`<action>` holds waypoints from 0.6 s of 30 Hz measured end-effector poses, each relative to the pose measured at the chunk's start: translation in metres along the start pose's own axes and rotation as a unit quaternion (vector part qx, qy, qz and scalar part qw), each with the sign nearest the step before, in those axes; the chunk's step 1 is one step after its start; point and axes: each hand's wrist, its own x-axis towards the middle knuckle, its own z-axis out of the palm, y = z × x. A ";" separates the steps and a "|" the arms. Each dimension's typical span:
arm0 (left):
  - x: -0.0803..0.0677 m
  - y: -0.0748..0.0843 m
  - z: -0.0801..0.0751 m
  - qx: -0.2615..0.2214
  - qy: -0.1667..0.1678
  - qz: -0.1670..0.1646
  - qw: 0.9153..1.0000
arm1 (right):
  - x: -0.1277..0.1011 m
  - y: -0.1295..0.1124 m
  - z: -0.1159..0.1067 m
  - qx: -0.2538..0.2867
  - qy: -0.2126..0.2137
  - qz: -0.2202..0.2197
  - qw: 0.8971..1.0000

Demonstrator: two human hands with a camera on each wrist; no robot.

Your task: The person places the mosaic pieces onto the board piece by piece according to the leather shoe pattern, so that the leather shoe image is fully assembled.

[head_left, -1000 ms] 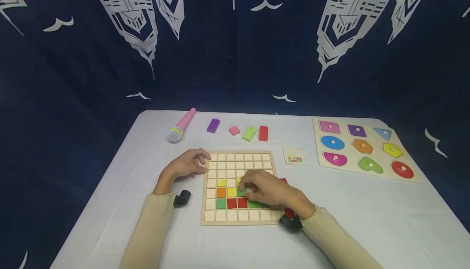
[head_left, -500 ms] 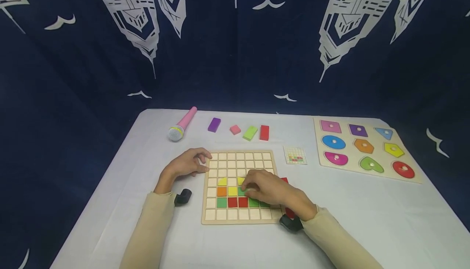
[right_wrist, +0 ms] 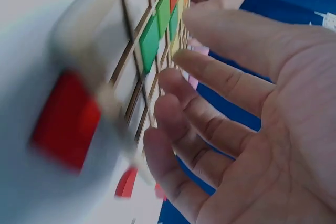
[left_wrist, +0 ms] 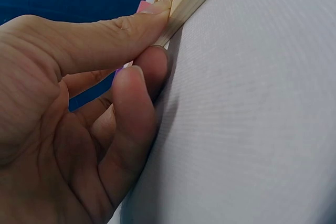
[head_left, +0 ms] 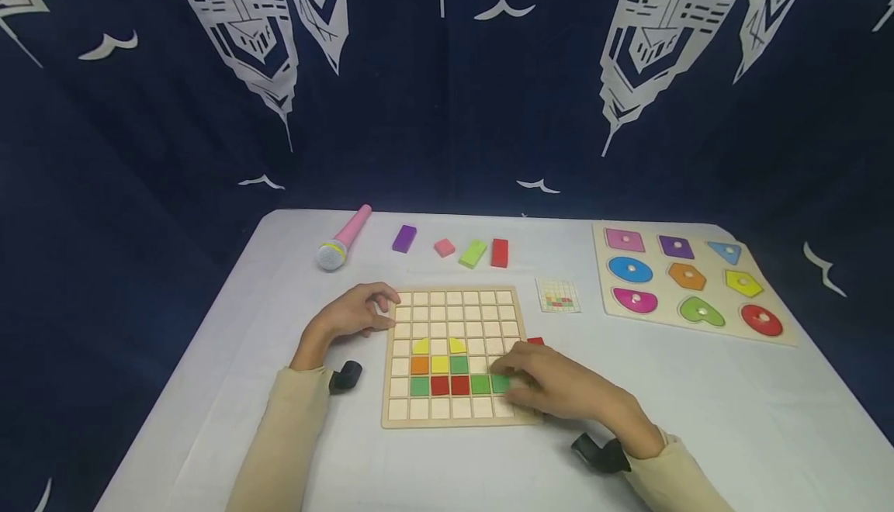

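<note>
A wooden grid board (head_left: pixel 461 411) lies on the white table, holding coloured tiles in its lower cells. My left hand (head_left: pixel 355 312) is at its upper left edge; in the left wrist view the thumb (left_wrist: pixel 121 38) and a fingertip pinch the board's rim. My right hand (head_left: pixel 559 380) hovers over the board's lower right side, fingers loosely bent and nothing between them. Near that hand are a green tile (head_left: pixel 500 384) and, beyond the board's right edge, a red piece (head_left: pixel 535 340). Another loose red piece (right_wrist: pixel 68 121) shows beside the board in the right wrist view.
Behind the board lie a pink toy microphone (head_left: pixel 345 239), a purple block (head_left: pixel 404 238), a pink block (head_left: pixel 444 247), a lime block (head_left: pixel 472 254) and a red block (head_left: pixel 499 253). A small pattern card (head_left: pixel 558 295) and a shape puzzle board (head_left: pixel 656 314) sit to the right.
My right hand has let go of the green tile in the middle row and moved right and toward me. My left hand stays at the board's edge.
</note>
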 end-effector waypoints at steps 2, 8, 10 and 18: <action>0.000 0.000 0.000 -0.001 0.002 -0.006 1.000 | -0.009 0.006 -0.003 0.008 0.002 0.003 1.000; 0.002 0.000 0.000 -0.001 -0.001 -0.005 1.000 | -0.030 0.025 -0.008 0.047 0.003 0.008 0.999; 0.001 0.000 0.000 -0.002 -0.004 -0.003 1.000 | -0.035 0.029 -0.007 0.053 0.002 0.014 0.999; -0.003 0.001 -0.002 -0.009 -0.005 0.001 1.000 | -0.043 0.038 -0.005 0.057 -0.003 0.036 0.998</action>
